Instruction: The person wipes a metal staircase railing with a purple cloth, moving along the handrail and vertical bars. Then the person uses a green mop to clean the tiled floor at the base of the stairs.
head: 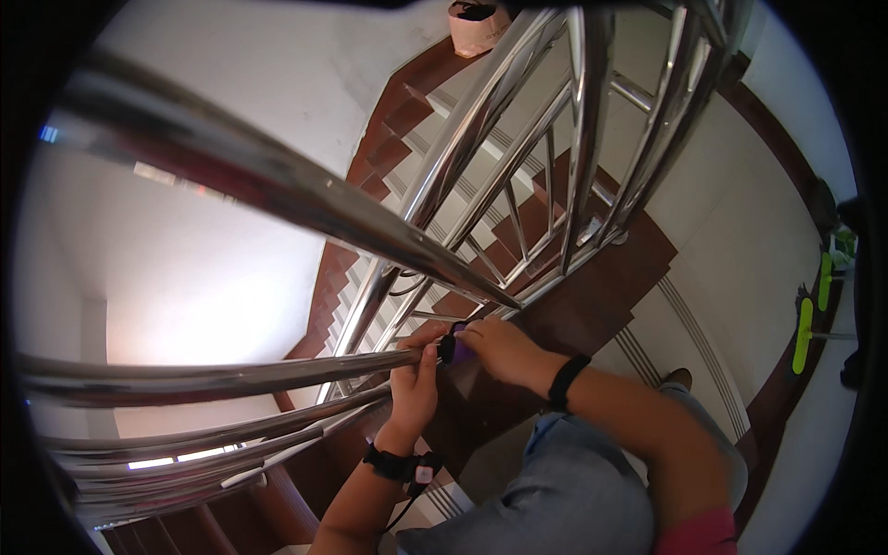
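My left hand [414,380] is closed around a small black item [447,348] beside a polished metal stair rail [277,378]. Against it, the bent fingers of my right hand [496,347] press on a small purple item [463,350]; what kind of thing either one is, I cannot tell. Both hands nearly meet in front of the railing. A black strap with a small pinkish-white square device [424,474] and a black cable is on my left wrist, and a plain black band [569,383] circles the right one.
Metal balusters and handrails [458,125] cross the view ahead and to the left. Stairs with dark red edging [603,298] run down beyond them and beside my legs. A pink bag [477,29] stands at the top, and yellow-green flat mop heads [803,336] lean at the right wall.
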The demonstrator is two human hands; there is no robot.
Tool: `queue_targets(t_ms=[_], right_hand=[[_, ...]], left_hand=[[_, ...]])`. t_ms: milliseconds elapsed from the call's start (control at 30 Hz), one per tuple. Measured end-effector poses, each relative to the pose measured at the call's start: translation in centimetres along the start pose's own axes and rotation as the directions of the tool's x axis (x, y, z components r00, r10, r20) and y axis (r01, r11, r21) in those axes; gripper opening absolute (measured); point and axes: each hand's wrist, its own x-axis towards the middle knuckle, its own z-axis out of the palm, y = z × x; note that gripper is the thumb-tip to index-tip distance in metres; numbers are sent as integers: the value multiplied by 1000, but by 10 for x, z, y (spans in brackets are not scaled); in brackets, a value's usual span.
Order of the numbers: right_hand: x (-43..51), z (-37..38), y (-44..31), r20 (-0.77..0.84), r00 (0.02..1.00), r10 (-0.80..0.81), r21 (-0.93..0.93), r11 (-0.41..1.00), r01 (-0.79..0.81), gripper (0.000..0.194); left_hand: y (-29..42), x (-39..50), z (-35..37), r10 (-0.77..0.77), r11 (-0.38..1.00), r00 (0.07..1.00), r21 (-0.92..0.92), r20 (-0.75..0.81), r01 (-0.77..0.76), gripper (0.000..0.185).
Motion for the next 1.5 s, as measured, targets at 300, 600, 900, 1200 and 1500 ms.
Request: queue_targets(t_ms=[300,600,900,1200,1500], right_hand=[[-27,54,38,-165,985,52,-125,989,-73,55],[-29,78,-7,-161,977,138,-59,987,-149,58],[-39,61,36,-124,948,294,-161,936,-312,66],[-32,67,20,-125,989,83,-123,988,-98,65],[-31,82,2,-258,944,205,3,977,-211,67]], left_hand=[[5,2,2,-1,1000,1000,-9,4,1,12],[-13,-4,-4,106,991,992,74,62,-110,32],[-49,-3,3,33,920,999,391,-31,-18,35],[-71,-6,13,-6,740,1000,673,8,-1,30],[-71,-6,15,17,734,1000,679,-4,-10,28]])
